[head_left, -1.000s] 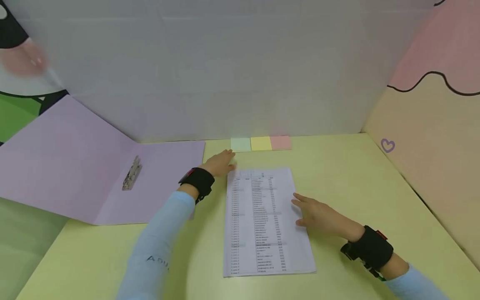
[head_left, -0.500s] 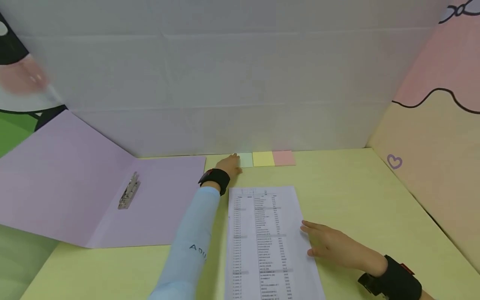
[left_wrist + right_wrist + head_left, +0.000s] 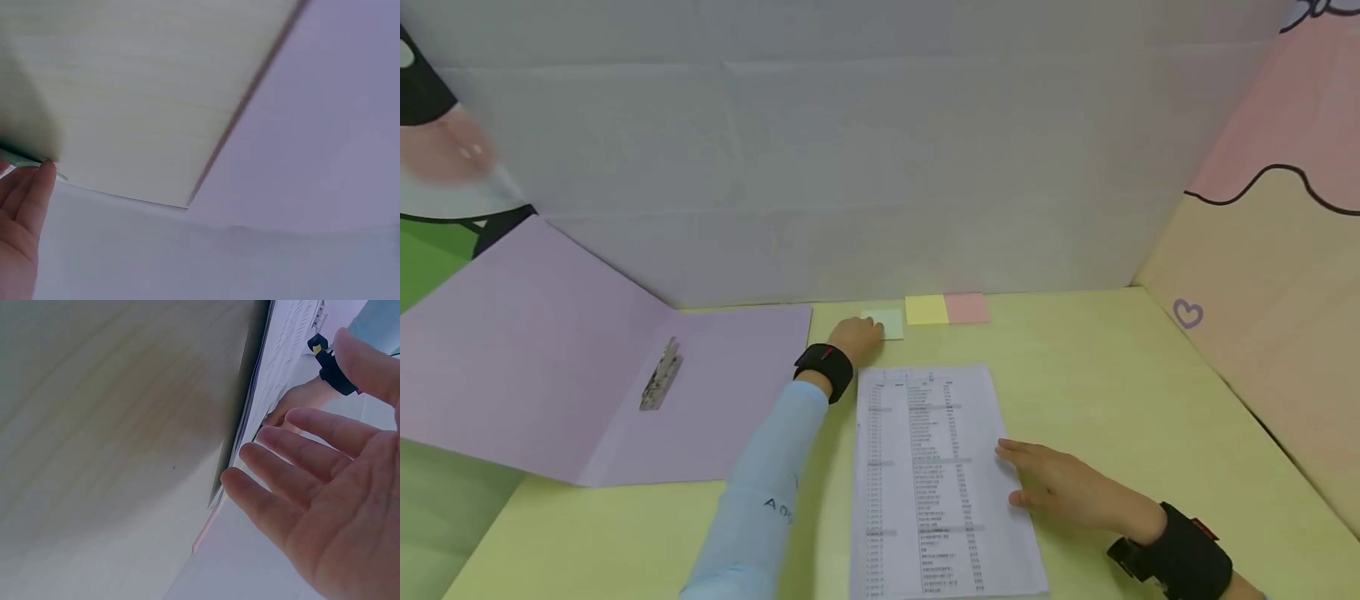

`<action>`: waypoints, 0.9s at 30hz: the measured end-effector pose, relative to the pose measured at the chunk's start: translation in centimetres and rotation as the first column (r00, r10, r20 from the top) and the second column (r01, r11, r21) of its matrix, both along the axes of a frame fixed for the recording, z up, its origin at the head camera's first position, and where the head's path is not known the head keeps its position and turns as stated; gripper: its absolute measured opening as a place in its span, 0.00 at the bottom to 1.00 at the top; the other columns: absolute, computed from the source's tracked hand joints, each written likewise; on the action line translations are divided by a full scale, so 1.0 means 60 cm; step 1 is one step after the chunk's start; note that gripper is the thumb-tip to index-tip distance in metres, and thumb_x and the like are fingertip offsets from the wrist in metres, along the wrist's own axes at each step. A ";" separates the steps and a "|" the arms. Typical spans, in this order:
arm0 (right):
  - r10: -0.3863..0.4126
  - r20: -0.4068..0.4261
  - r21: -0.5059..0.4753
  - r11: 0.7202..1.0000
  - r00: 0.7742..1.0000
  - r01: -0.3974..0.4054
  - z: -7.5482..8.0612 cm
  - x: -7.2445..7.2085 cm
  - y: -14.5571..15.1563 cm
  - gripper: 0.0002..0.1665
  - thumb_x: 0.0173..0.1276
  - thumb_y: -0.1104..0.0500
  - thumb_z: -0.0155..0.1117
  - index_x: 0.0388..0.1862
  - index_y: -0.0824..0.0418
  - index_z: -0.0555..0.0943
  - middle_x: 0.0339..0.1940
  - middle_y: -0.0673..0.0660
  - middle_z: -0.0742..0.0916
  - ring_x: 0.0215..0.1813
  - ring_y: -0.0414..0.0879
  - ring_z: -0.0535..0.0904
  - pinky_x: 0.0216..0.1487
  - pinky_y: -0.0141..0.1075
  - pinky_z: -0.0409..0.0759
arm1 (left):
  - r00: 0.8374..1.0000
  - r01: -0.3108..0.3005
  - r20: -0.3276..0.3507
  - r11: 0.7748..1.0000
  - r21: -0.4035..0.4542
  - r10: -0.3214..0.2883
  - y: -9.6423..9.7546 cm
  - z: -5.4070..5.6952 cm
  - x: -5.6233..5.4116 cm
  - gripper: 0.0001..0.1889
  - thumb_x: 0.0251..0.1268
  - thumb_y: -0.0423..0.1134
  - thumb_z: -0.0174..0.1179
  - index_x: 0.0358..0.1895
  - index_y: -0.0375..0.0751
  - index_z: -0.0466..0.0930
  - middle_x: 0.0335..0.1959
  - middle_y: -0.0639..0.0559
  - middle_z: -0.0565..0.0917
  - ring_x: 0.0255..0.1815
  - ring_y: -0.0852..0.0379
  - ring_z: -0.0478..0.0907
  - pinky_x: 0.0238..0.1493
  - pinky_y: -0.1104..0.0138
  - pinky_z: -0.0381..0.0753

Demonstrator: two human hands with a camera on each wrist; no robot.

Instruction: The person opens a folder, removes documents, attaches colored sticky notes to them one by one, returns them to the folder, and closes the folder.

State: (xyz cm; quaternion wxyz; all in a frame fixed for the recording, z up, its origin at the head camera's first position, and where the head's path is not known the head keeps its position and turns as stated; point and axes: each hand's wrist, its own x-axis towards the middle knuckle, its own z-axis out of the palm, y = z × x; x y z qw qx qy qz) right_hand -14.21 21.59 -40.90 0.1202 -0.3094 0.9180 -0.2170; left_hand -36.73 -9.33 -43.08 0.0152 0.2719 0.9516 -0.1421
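Observation:
With fingers curled, my left hand (image 3: 856, 338) pinches the pale green sticky note pad (image 3: 891, 324) at its left side, near the back of the table. The left wrist view shows the thumb and fingertips (image 3: 47, 167) meeting at the green pad (image 3: 20, 159). A stack of printed sheets (image 3: 940, 492) lies in the middle of the table, its top page covered in a table of small text. My right hand (image 3: 1060, 487) is beside the right edge of that stack, fingers extended and fingertips over the margin. Its palm (image 3: 369, 512) faces the camera in the right wrist view.
A yellow sticky note pad (image 3: 927, 310) and a pink one (image 3: 967, 308) lie side by side against the back wall (image 3: 880, 167). On the left, an open lilac folder (image 3: 737, 400) with a metal clip (image 3: 661, 375) leans its cover against the side wall.
My left hand has reached right to the green pad, gripped it and drawn it slightly toward me, out of line with the other pads. The right hand stays by the sheets.

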 end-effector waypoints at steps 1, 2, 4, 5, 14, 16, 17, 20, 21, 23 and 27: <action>0.001 -0.001 0.000 1.000 1.000 -0.001 0.002 -0.002 -0.001 0.37 0.62 0.49 0.60 0.65 0.68 0.66 0.66 0.63 0.69 0.67 0.59 0.64 0.60 0.53 0.66 | 1.000 0.008 -0.001 1.000 -0.025 -0.008 0.000 0.000 -0.001 0.13 0.65 0.30 0.52 0.52 0.36 0.73 0.43 0.43 0.79 0.42 0.48 0.78 0.41 0.62 0.79; 0.002 -0.004 0.002 1.000 1.000 -0.002 0.003 -0.003 -0.002 0.37 0.62 0.49 0.60 0.64 0.68 0.66 0.66 0.63 0.70 0.67 0.59 0.64 0.60 0.53 0.66 | 1.000 0.013 -0.003 0.999 -0.046 -0.013 -0.001 -0.002 -0.003 0.14 0.66 0.30 0.51 0.54 0.37 0.72 0.45 0.43 0.79 0.43 0.48 0.78 0.42 0.62 0.79; -0.002 -0.004 0.003 1.000 1.000 0.002 0.006 -0.005 -0.003 0.37 0.62 0.50 0.60 0.65 0.68 0.66 0.66 0.64 0.69 0.67 0.59 0.64 0.60 0.53 0.65 | 1.000 0.017 -0.017 0.998 -0.060 -0.018 -0.003 -0.004 -0.007 0.17 0.66 0.31 0.51 0.57 0.38 0.70 0.48 0.44 0.79 0.45 0.49 0.78 0.44 0.62 0.79; -0.006 -0.001 0.004 1.000 1.000 0.006 0.007 -0.006 -0.004 0.37 0.62 0.50 0.60 0.65 0.68 0.66 0.67 0.63 0.69 0.67 0.59 0.64 0.61 0.53 0.65 | 1.000 0.018 -0.023 0.998 -0.058 -0.019 -0.004 -0.006 -0.009 0.17 0.66 0.31 0.51 0.58 0.38 0.70 0.49 0.44 0.78 0.46 0.49 0.78 0.45 0.62 0.79; 0.014 0.020 -0.024 1.000 1.000 -0.013 0.007 -0.014 -0.017 0.35 0.64 0.53 0.59 0.65 0.69 0.64 0.67 0.64 0.68 0.68 0.59 0.63 0.62 0.52 0.64 | 0.999 0.017 -0.041 0.998 0.054 -0.015 -0.027 0.006 0.001 0.18 0.62 0.26 0.53 0.56 0.34 0.69 0.50 0.40 0.79 0.45 0.45 0.79 0.44 0.60 0.79; 0.017 0.037 -0.052 0.999 0.999 -0.015 0.009 -0.021 -0.022 0.34 0.65 0.54 0.58 0.65 0.70 0.63 0.67 0.64 0.68 0.68 0.59 0.62 0.62 0.52 0.64 | 0.998 0.029 -0.059 0.995 0.096 -0.024 -0.036 0.018 0.008 0.18 0.61 0.25 0.54 0.56 0.34 0.69 0.47 0.40 0.80 0.43 0.45 0.80 0.43 0.61 0.80; 0.020 0.048 -0.070 0.997 0.999 -0.016 0.010 -0.025 -0.025 0.33 0.66 0.55 0.57 0.66 0.70 0.63 0.67 0.65 0.68 0.68 0.59 0.62 0.62 0.52 0.64 | 0.997 0.038 -0.068 0.993 0.114 -0.030 -0.041 0.025 0.013 0.19 0.61 0.25 0.54 0.56 0.34 0.68 0.47 0.40 0.80 0.43 0.45 0.80 0.44 0.61 0.80; 0.009 0.111 -0.155 0.988 0.994 0.008 0.012 -0.037 -0.036 0.30 0.69 0.58 0.53 0.66 0.70 0.63 0.66 0.65 0.70 0.67 0.59 0.65 0.62 0.52 0.65 | 0.991 0.089 -0.117 0.983 0.161 -0.071 -0.046 0.049 0.039 0.20 0.61 0.26 0.55 0.57 0.34 0.68 0.47 0.40 0.81 0.38 0.47 0.81 0.41 0.63 0.80; 0.004 0.140 -0.197 0.980 0.990 0.024 0.013 -0.042 -0.040 0.29 0.70 0.58 0.51 0.65 0.71 0.63 0.65 0.66 0.70 0.66 0.59 0.65 0.61 0.52 0.66 | 0.986 0.113 -0.142 0.978 0.175 -0.088 -0.045 0.058 0.053 0.20 0.61 0.26 0.55 0.57 0.34 0.68 0.46 0.41 0.81 0.34 0.49 0.81 0.38 0.64 0.80; -0.004 0.233 -0.297 0.952 0.973 0.074 0.017 -0.051 -0.051 0.28 0.72 0.58 0.47 0.65 0.72 0.62 0.64 0.67 0.71 0.66 0.59 0.66 0.62 0.50 0.66 | 0.971 0.166 -0.207 0.965 0.205 -0.123 -0.037 0.076 0.086 0.19 0.60 0.26 0.56 0.55 0.34 0.70 0.45 0.43 0.82 0.27 0.53 0.80 0.30 0.66 0.80; 0.092 0.590 -0.571 0.750 0.802 0.334 0.033 -0.069 -0.082 0.30 0.75 0.55 0.39 0.69 0.72 0.54 0.68 0.67 0.65 0.70 0.57 0.60 0.66 0.46 0.62 | 0.899 0.315 -0.381 0.922 0.223 -0.215 -0.014 0.098 0.169 0.14 0.58 0.28 0.59 0.48 0.34 0.74 0.40 0.45 0.84 0.23 0.56 0.81 0.21 0.69 0.78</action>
